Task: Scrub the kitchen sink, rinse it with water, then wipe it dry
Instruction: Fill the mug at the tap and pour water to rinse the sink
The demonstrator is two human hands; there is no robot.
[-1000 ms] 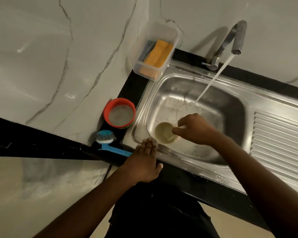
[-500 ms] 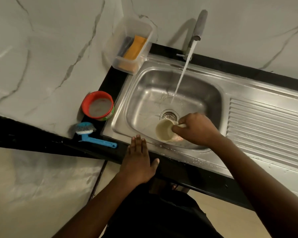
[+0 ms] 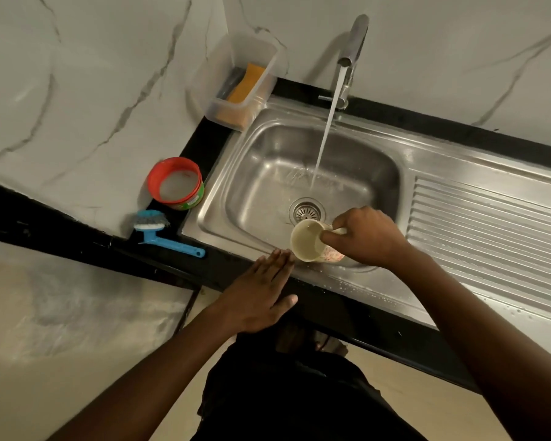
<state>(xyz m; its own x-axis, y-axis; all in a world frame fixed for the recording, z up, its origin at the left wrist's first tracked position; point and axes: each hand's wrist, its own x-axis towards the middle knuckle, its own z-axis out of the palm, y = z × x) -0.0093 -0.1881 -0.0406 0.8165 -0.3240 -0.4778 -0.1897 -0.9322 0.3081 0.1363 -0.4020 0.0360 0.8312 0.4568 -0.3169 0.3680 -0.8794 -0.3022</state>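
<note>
Marble-veined wall panels stood behind the black bench (image 3: pixel 204 144), and the steel sink (image 3: pixel 258 183) was let into it; take that sink as your landmark. From your head camera, the tap (image 3: pixel 357 36) rose at the sink's far rim, and its stream of water (image 3: pixel 326 122) fell onto the basin floor just beyond the drain (image 3: pixel 306 211). A ribbed draining board (image 3: pixel 490 224) ran off the sink's right side.

Your right hand (image 3: pixel 368 240) was closed around the handle of a cream cup (image 3: pixel 309 240), holding it tipped on its side over the sink's near wall, mouth turned left, close to the drain. Your left hand (image 3: pixel 255 299) lay flat and spread, palm down, on the bench at the sink's near edge, gripping nothing; its fingertips (image 3: pixel 279 257) reached the sink's rim just beside the cup.

Left of the sink sat a red tub (image 3: pixel 175 183) with pale contents. Nearer you from it, a blue-handled scrubbing brush (image 3: pixel 163 232) lay on the bench. At the sink's far left corner stood a clear plastic box (image 3: pixel 236 81) with an orange sponge (image 3: pixel 247 82) inside.
</note>
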